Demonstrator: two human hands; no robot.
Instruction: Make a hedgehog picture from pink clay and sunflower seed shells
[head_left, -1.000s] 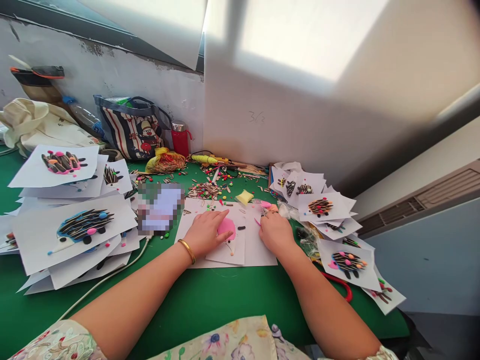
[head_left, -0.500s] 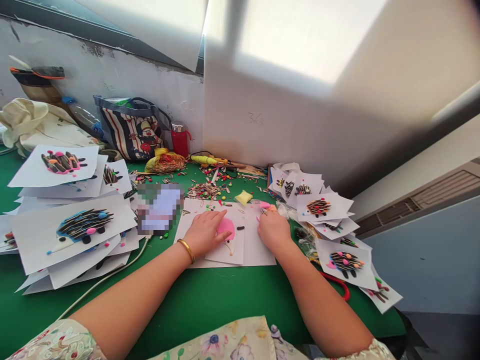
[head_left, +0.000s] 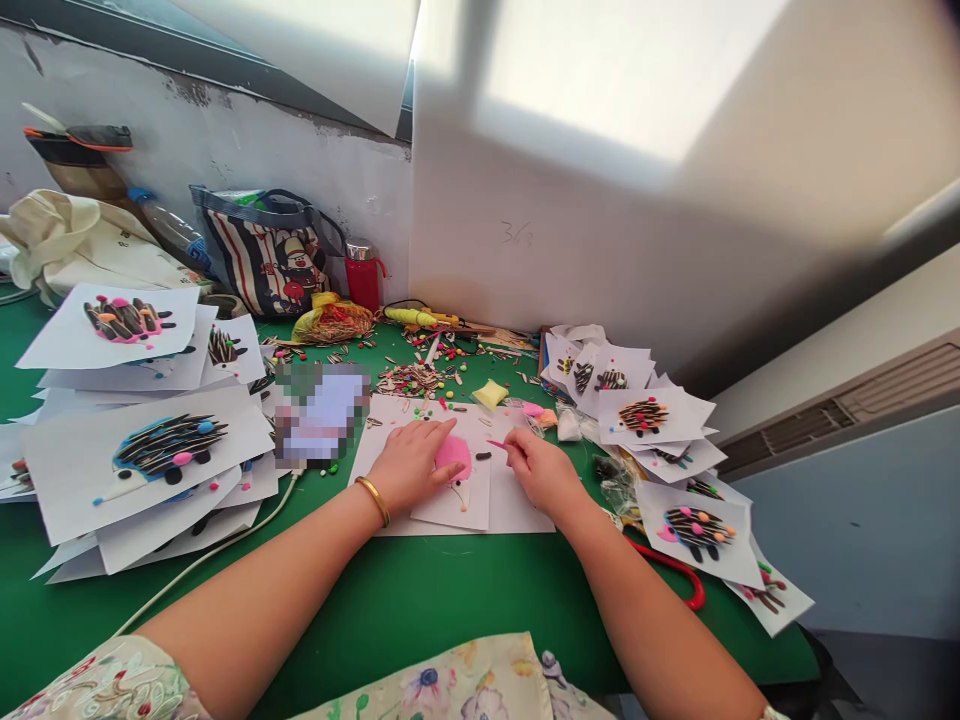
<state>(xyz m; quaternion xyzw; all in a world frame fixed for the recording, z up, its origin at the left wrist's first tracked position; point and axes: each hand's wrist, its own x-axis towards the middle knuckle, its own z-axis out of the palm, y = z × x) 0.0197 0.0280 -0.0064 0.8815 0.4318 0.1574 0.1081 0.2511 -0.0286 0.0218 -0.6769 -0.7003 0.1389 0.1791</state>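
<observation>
My left hand [head_left: 411, 466], a gold bangle at its wrist, lies open with fingers spread on a white card [head_left: 471, 512]. Beside its thumb is a round patch of pink clay [head_left: 454, 456] with a small white pointed face below it. A short black piece of clay [head_left: 484, 456] sits to the right of the patch. Pinched in my right hand [head_left: 541, 470] is a thin pink pointed tool [head_left: 497, 443], its tip directed left above the card's right edge. A larger white sheet [head_left: 517, 510] lies under the card.
Stacks of finished hedgehog cards stand left [head_left: 67, 475] and right [head_left: 765, 570]. Sunflower seeds [head_left: 409, 380] and clay bits are scattered behind the sheet, near a yellow packet [head_left: 490, 394]. A phone [head_left: 322, 415] with a cable lies left; red-handled scissors [head_left: 686, 575] lie right.
My right hand has moved slightly left and turned, bringing the pink tool away from the clay lumps toward the card. My left hand stays put on the card.
</observation>
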